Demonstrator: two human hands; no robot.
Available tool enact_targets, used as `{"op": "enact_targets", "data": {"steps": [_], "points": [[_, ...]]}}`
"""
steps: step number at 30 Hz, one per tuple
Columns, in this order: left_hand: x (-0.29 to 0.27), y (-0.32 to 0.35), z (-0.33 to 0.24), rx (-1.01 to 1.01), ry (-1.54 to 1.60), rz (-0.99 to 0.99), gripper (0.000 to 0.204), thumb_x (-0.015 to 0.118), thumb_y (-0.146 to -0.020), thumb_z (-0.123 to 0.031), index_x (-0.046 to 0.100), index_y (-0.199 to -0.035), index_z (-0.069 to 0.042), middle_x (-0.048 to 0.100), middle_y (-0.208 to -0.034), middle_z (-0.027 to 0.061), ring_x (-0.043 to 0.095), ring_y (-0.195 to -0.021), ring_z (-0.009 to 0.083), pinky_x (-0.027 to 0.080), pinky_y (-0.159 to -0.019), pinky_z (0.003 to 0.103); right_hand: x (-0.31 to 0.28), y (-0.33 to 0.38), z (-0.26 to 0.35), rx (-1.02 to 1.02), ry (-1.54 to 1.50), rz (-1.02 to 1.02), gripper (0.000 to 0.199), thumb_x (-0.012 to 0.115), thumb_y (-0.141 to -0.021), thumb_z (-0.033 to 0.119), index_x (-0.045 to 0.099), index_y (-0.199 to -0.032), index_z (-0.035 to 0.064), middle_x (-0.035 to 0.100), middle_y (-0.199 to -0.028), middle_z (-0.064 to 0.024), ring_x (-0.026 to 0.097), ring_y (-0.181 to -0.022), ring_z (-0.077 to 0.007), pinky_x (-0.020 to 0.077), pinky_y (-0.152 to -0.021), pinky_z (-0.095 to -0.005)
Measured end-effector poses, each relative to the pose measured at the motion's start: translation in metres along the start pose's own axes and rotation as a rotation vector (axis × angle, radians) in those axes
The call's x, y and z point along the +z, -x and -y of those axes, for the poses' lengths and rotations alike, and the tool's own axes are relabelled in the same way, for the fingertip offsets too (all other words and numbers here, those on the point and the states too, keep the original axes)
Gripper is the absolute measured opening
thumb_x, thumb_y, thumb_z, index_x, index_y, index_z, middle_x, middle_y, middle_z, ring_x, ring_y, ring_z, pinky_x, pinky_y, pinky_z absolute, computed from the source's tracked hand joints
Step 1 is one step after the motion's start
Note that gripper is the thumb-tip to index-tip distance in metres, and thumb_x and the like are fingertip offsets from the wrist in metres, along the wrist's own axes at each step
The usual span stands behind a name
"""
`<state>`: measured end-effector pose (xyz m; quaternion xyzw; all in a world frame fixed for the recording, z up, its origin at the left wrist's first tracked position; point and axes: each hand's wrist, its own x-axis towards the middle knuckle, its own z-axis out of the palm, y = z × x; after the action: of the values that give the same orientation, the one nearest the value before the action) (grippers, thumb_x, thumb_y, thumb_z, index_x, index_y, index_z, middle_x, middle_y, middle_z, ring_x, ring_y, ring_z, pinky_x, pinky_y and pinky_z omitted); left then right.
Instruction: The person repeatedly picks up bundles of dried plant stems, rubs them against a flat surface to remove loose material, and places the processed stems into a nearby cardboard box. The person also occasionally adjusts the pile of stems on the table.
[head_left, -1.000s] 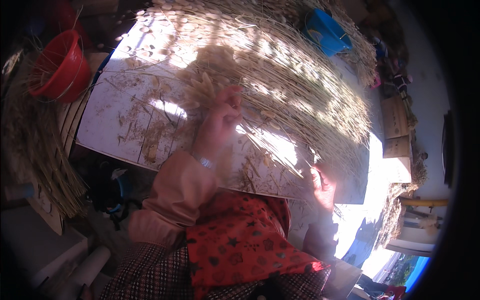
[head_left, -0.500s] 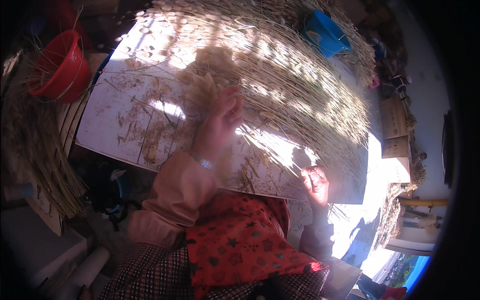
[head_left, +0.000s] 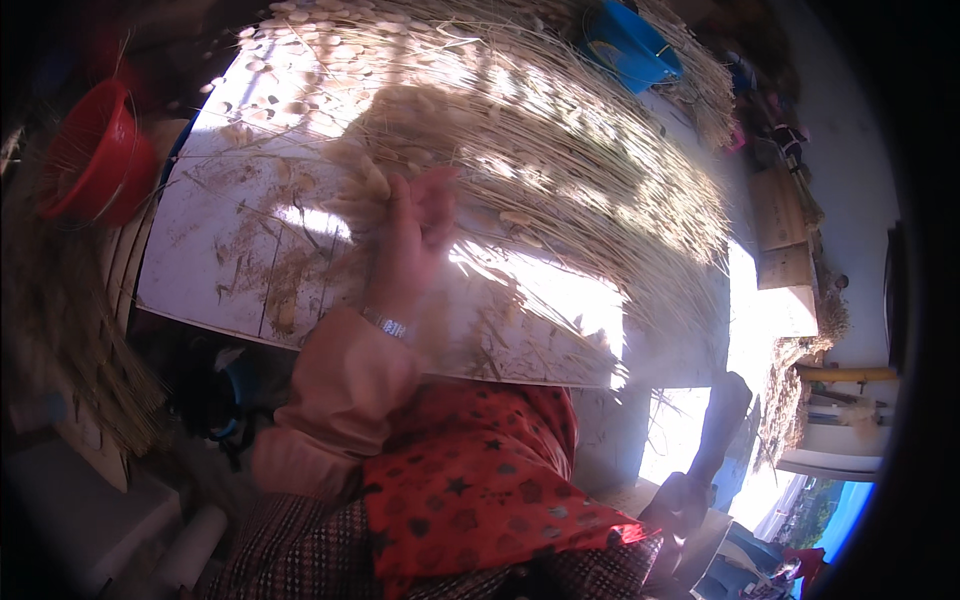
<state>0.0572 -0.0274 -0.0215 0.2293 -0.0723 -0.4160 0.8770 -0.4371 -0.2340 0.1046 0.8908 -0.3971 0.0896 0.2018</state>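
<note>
Over the middle of the white board table, my left hand (head_left: 415,225) is closed, with a silver band at its wrist. Its curled fingers are around a small bunch of dried grass (head_left: 362,185); fluffy heads show beside the thumb, and thin stems spread to the lower right. My right hand (head_left: 728,398) is beyond the table's near right corner, dark and blurred, so its fingers cannot be made out. A broad heap of dried grass stalks (head_left: 600,170) lies across the far half of the table (head_left: 200,260), its fluffy heads at the far left.
A red bucket (head_left: 125,165) stands left of the table, with bundled dried stalks (head_left: 100,360) below it. At the far right sits a blue bucket (head_left: 630,55). Cardboard boxes (head_left: 782,225) line the right side. Plant debris (head_left: 285,300) litters the board.
My right hand has left the stem ends at the table's near edge and moved right. The left hand has shifted slightly left with the fluffy heads. The whole view has shifted a little.
</note>
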Motion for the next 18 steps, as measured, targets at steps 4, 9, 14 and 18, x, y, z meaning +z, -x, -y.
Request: {"op": "enact_targets", "data": {"steps": [4, 9, 14, 18], "points": [[-0.009, -0.004, -0.001, 0.006, 0.015, 0.16, 0.058, 0.033, -0.1, -0.054, 0.06, -0.113, -0.004, 0.032, -0.058, -0.0051, 0.029, -0.051, 0.0059, 0.027, -0.044, 0.021, -0.021, 0.02, -0.098, 0.515, 0.398, 0.31, 0.027, 0.064, -0.087, 0.016, 0.06, -0.112, 0.0091, 0.061, -0.105, -0.0096, 0.06, -0.097, -0.0254, 0.0459, -0.089, -0.0401], [-0.007, -0.008, 0.009, 0.039, 0.023, 0.031, 0.054, 0.033, -0.1, -0.054, 0.06, -0.096, -0.008, 0.029, -0.055, -0.0057, 0.028, -0.049, 0.0065, 0.028, -0.043, 0.022, -0.007, -0.037, -0.083, 0.345, 0.11, 0.072, 0.047, 0.067, -0.085, 0.01, 0.053, -0.13, 0.0083, 0.059, -0.125, -0.0103, 0.058, -0.11, -0.0278, 0.0469, -0.095, -0.0374], [-0.009, -0.008, 0.001, -0.108, 0.079, 0.092, 0.053, 0.032, -0.1, -0.055, 0.052, -0.077, -0.011, 0.027, -0.052, -0.0056, 0.024, -0.043, 0.0068, 0.022, -0.039, 0.024, 0.049, -0.149, 0.107, -0.02, -0.831, 0.022, 0.028, 0.068, -0.087, 0.012, 0.062, -0.115, 0.0074, 0.066, -0.109, -0.0069, 0.066, -0.093, -0.0189, 0.0537, -0.078, -0.0296], [-0.003, -0.002, -0.002, -0.156, 0.182, -0.04, 0.058, 0.032, -0.099, -0.057, 0.05, -0.068, -0.011, 0.023, -0.049, -0.0056, 0.02, -0.04, 0.0074, 0.016, -0.037, 0.025, 0.072, -0.208, 0.247, -0.229, -0.986, 0.119, 0.028, 0.071, -0.085, 0.017, 0.063, -0.11, 0.0087, 0.066, -0.1, -0.007, 0.063, -0.098, -0.0218, 0.0529, -0.079, -0.0332]]}}
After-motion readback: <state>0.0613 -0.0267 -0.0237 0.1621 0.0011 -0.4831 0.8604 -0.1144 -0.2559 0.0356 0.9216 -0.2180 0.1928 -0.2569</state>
